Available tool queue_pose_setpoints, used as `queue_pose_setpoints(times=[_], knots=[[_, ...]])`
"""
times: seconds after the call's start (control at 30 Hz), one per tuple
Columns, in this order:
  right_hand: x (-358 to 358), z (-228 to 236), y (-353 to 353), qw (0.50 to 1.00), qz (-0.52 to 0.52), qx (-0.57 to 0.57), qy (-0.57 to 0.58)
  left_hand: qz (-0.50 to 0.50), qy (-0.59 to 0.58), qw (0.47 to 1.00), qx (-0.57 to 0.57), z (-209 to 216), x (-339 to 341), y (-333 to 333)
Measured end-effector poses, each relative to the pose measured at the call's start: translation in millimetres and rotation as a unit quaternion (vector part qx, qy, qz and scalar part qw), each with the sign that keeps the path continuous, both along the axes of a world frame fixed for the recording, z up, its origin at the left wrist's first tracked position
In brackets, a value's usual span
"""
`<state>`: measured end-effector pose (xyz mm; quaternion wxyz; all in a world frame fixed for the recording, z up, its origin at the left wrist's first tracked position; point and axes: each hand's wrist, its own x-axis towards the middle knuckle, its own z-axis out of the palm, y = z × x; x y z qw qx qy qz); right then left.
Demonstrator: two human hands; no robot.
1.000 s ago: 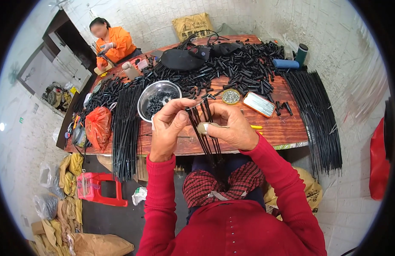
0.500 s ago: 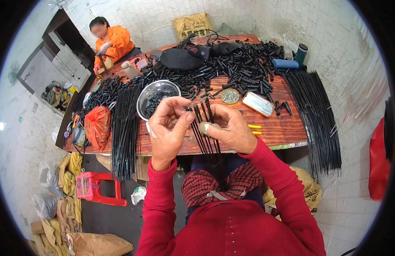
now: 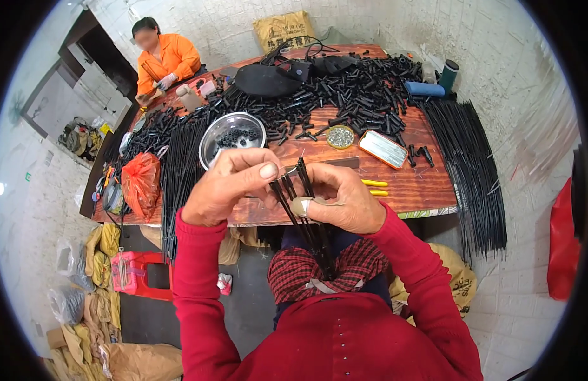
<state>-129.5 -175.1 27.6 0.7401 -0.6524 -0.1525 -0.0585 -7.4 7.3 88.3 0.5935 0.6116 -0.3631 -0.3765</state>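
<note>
One bundle of thin black rods (image 3: 314,238), overlapped past counting, slants lapward from the hands. From here I'd judge them light, springy, slick: best pinched just below the tips. The right hand (image 3: 350,200) is clamped on them; the left hand (image 3: 227,184) meets their tops, grip unclear. I count two rod stacks (image 3: 468,178), left and right, and, farther off, one steel bowl (image 3: 209,141).

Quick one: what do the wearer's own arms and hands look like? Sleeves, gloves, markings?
Long red sleeves, knit-looking, close-fitting at the wrists. The left hand and right hand wear no gloves. The right thumb has a drab tan cover with a white strip beside it. No cables visible on either arm.
</note>
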Motion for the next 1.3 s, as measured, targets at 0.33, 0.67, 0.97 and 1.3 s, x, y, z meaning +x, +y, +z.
queue_pose_setpoints(times=[0.33,0.67,0.97,1.3], knots=[[-6,-3,26,0.987,-0.139,-0.073,-0.042,0.203,0.084,0.965,-0.146,-14,-34,-6],[-10,-7,7,1.000,-0.004,0.029,-0.003,0.098,0.103,0.973,-0.181,-30,-33,-7],[-11,-16,-14,0.989,0.006,0.142,0.036,0.166,-0.085,0.962,-0.202,-38,-38,-36],[21,-33,-25,0.984,-0.125,0.119,0.038,0.158,-0.014,0.965,-0.207,-48,-1,-63]])
